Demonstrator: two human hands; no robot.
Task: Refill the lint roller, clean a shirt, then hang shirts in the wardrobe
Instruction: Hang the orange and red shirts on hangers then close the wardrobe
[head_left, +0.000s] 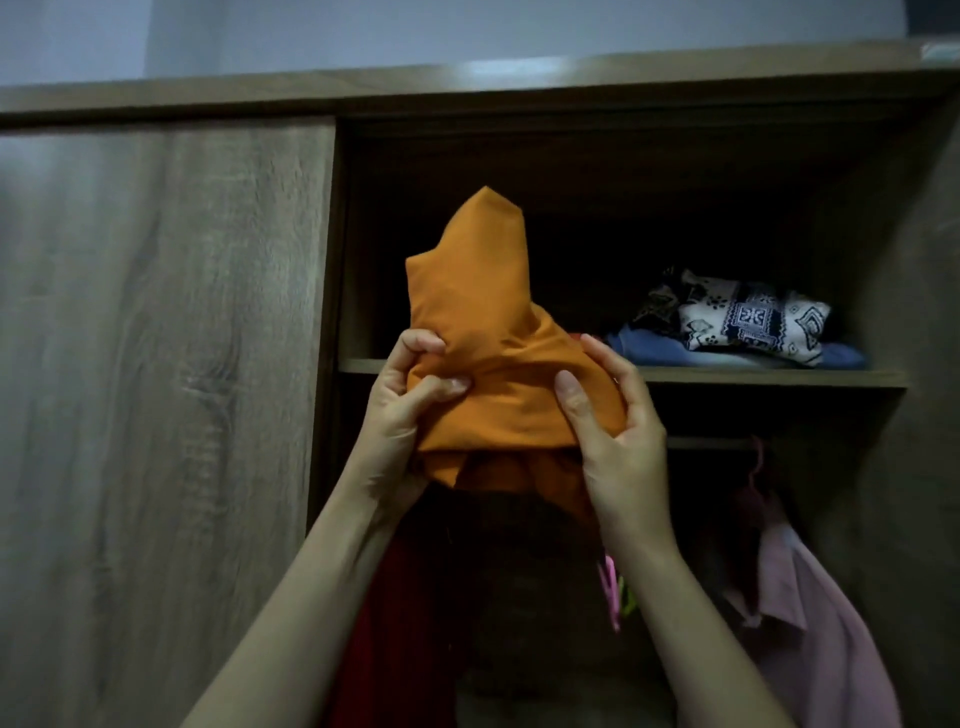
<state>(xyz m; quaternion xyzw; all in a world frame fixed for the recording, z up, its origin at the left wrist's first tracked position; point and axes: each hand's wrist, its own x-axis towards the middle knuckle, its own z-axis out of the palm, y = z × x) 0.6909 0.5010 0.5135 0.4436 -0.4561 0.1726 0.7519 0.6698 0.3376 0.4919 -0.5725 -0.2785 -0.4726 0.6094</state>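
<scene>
I hold a bunched orange shirt (493, 332) up in front of the open wardrobe (571, 156), at the height of its upper shelf (769, 376). My left hand (410, 405) pinches the cloth at its left side. My right hand (613, 421) grips its right side, thumb on the front. One end of the shirt sticks up in a point; the lower folds hang between my wrists. No lint roller is in view.
Folded clothes, a blue one and a black-and-white patterned one (743, 322), lie on the shelf to the right. Below, a pink shirt (810, 613) hangs on a pink hanger (756, 467) from the rail, a red garment (395, 639) at the left. The left wardrobe door (156, 364) is closed.
</scene>
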